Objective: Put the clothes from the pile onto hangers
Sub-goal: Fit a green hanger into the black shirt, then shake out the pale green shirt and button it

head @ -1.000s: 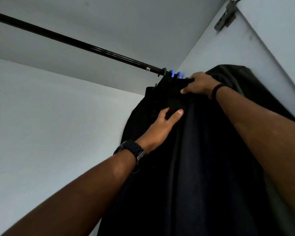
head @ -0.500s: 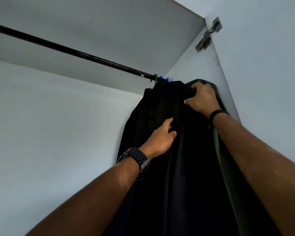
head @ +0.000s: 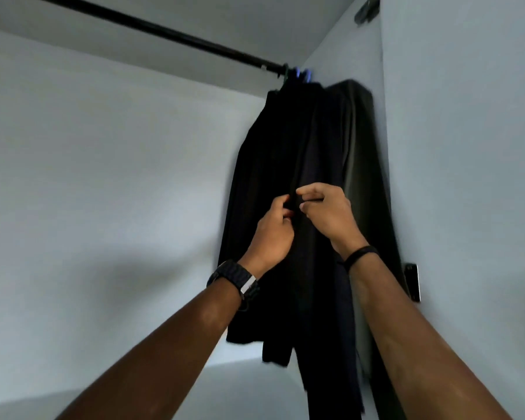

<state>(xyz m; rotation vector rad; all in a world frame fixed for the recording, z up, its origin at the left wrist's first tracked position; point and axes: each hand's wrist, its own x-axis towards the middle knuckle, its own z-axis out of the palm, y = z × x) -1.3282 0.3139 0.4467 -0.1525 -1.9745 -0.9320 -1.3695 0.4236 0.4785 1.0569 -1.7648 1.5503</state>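
Note:
Dark garments (head: pixel 288 153) hang from a black wardrobe rail (head: pixel 152 27) at its right end, on hangers whose green and blue hooks (head: pixel 299 74) show at the top. A dark olive garment (head: pixel 361 153) hangs behind them against the right wall. My left hand (head: pixel 273 231) and my right hand (head: pixel 328 212) are side by side at mid-height of the black fabric, fingers curled and pinching a vertical fold between them. The hanger bodies are hidden by the cloth.
White wardrobe walls enclose the space at the back, left and right. A door hinge (head: pixel 366 11) sits at the top right and another fitting (head: pixel 412 281) lower on the right wall. The rail runs bare to the left.
Both hands have come down from the top of the garments near the hooks to the middle of the fabric, where they now pinch it together. The view has dropped lower.

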